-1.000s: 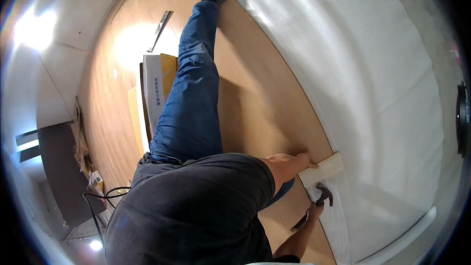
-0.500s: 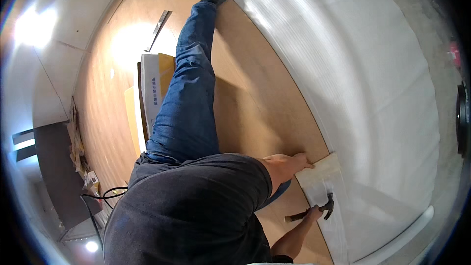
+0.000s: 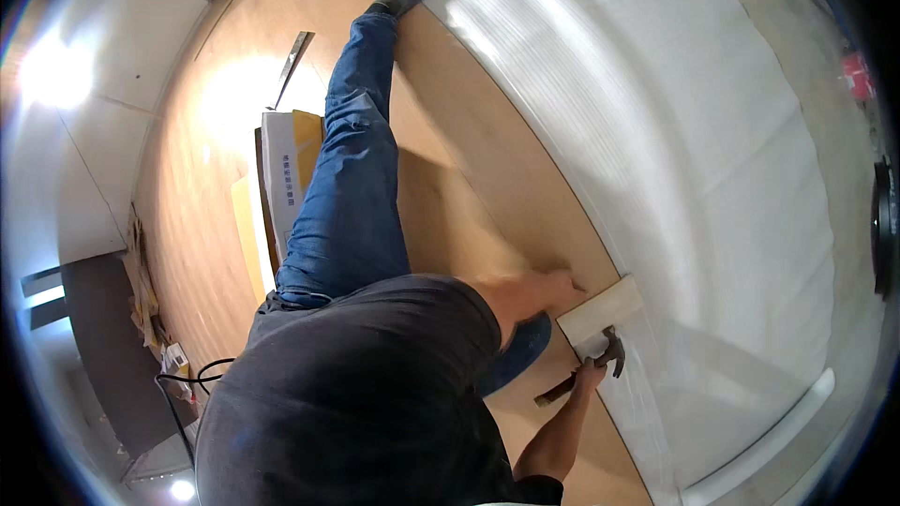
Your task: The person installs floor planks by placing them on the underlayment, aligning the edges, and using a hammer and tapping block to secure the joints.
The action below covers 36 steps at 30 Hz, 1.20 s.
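My right hand (image 3: 589, 376) is closed around a claw hammer (image 3: 614, 350), gripping it close under the dark head, and the handle sticks out to the left. The hammer head is over the near part of a pale flat block (image 3: 605, 311), which lies across the edge of the wood-look floor planks and the white underlay; I cannot tell whether they touch. My left hand (image 3: 559, 290), its fingers blurred, is low over the planks, just left of the block's far corner.
White foam underlay (image 3: 712, 178) spreads over the right side, with a rolled edge (image 3: 764, 445) at lower right. Wood-look planks (image 3: 450, 131) lie under my outstretched leg. Beside it are an opened carton (image 3: 281, 169) and a metal square (image 3: 293, 64). A black cable (image 3: 178, 403) hangs at left.
The hammer has moved up the picture, and its head has come closer to the block. My left hand has drawn slightly back from the block's corner. The whole view has shifted a little.
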Available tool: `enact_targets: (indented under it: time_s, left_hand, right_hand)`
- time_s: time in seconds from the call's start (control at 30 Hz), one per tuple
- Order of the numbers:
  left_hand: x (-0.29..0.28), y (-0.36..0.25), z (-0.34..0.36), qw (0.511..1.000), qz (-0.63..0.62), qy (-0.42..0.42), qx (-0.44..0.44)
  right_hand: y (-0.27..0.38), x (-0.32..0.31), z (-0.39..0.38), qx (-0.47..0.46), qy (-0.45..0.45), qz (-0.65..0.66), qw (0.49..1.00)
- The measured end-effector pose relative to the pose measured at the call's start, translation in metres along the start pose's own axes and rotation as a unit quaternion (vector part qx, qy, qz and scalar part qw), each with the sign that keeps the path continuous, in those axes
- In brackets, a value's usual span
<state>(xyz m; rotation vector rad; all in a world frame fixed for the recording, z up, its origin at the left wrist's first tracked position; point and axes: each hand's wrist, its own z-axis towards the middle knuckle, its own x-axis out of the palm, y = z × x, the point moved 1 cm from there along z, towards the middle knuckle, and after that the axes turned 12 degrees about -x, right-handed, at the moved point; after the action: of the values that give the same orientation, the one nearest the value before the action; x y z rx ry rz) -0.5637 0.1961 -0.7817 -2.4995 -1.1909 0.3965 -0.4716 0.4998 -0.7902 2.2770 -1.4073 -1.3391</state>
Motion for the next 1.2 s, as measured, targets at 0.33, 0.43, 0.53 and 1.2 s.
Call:
enact_targets:
  time_s: [0.33,0.43,0.53,1.2]
  left_hand:
    - [-0.419,0.346,-0.351,0.69,0.226,-0.675,0.13]
    - [-0.38,0.536,-0.514,0.654,-0.079,-0.75,-0.06]
    - [-0.304,0.58,-0.51,0.579,-0.163,-0.778,-0.184]
    - [-0.227,0.73,-0.516,0.653,-0.244,-0.569,-0.436]
  right_hand:
    - [0.075,0.064,0.023,-0.233,-0.005,0.198,0.952]
    - [0.098,0.06,-0.007,-0.18,-0.12,0.079,0.973]
    - [0.113,0.02,0.012,-0.237,-0.207,0.034,0.948]
    - [0.243,0.213,-0.087,-0.386,0.039,-0.2,0.9]
